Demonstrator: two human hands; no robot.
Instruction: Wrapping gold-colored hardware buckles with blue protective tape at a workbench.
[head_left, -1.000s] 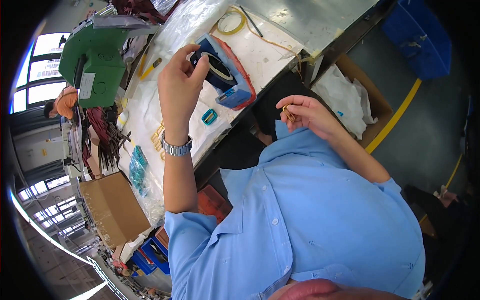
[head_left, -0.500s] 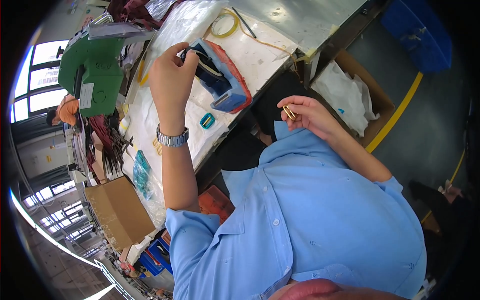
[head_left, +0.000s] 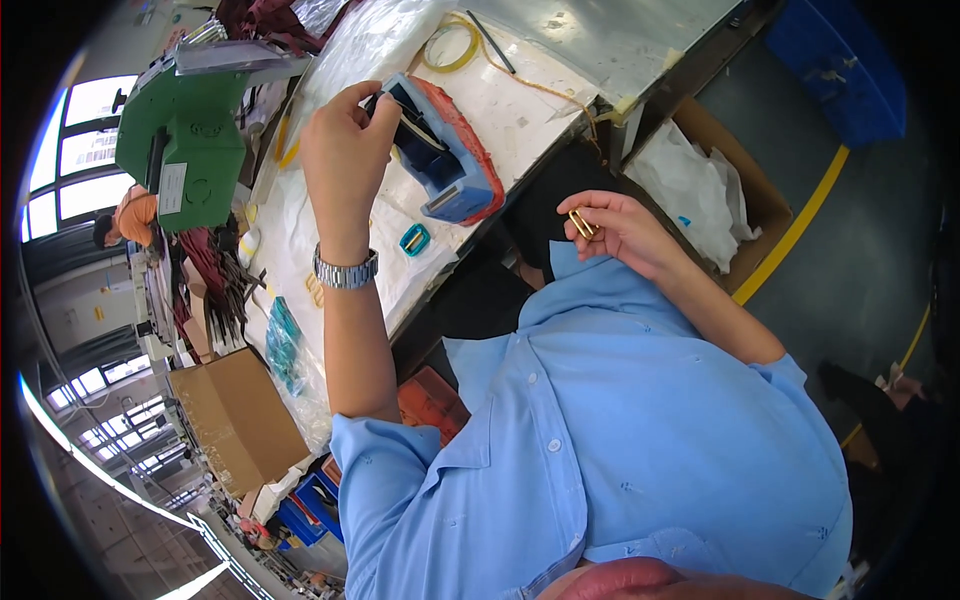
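My left hand (head_left: 350, 150) reaches over a blue tape dispenser (head_left: 462, 198) with a red outer edge, which lies on the white table top. Its thumb and fingers close on the rim of the dark roll (head_left: 418, 135) inside the dispenser; the fingertips are partly hidden. Off the table's near edge, my right hand (head_left: 625, 232) pinches a gold metal buckle (head_left: 581, 224), an oblong loop. On the table near my left wrist sits a small teal-wrapped piece (head_left: 414, 240) with a gold bar showing.
A yellow tape roll (head_left: 449, 48) and cord (head_left: 530, 82) lie at the table's far side. A green machine (head_left: 185, 150) stands left, above a cardboard box (head_left: 240, 420). On the right are a carton (head_left: 765, 205) with white plastic and a blue bin (head_left: 835, 75). Another person (head_left: 133, 217) works far left.
Very little differs. Both hands keep their places and grips, with only a slight shift of the right fingers around the gold buckle.
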